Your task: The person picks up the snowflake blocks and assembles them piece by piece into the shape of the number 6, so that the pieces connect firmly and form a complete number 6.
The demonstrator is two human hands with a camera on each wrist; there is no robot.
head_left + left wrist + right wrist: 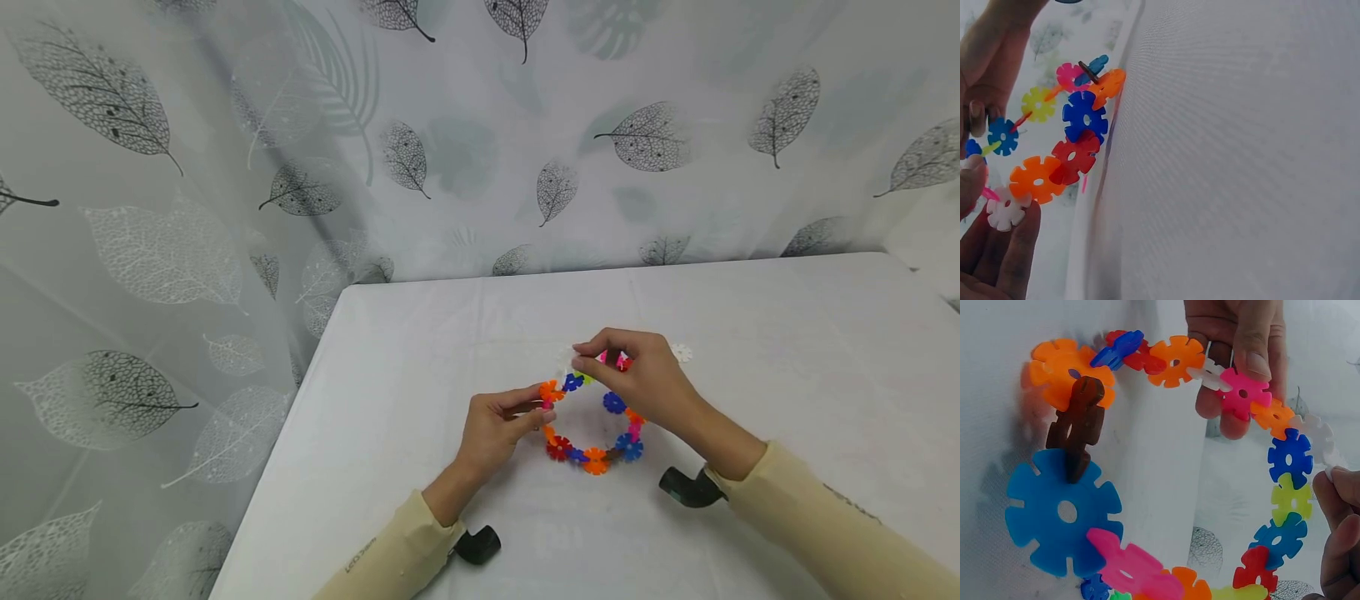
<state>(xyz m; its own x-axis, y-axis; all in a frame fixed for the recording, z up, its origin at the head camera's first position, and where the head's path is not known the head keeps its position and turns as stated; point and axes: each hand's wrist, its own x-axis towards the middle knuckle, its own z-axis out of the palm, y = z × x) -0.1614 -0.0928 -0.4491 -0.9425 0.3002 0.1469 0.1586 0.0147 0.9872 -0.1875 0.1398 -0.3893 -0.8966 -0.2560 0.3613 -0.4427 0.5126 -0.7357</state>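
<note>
A ring of interlocked flower-shaped plastic discs (pixel 596 461), in orange, blue, red, pink, yellow, white and brown, is held up over the table. My left hand (pixel 491 429) grips its left side; in the right wrist view that thumb lies on a pink disc (pixel 1243 394). At the ring's far side, my right hand (pixel 637 367) pinches white plastic between thumb and forefinger. A white disc (pixel 1316 440) stands right by those fingertips, beside a small blue disc (pixel 1290 459). Whether the pinched piece is this disc or another, I cannot tell.
A loose white disc (pixel 681 352) lies on the white-covered table (pixel 787 350) behind my right hand. A leaf-patterned curtain (pixel 480 167) hangs along the table's back and left. Dark wrist-worn devices (pixel 692 487) sit under both sleeves.
</note>
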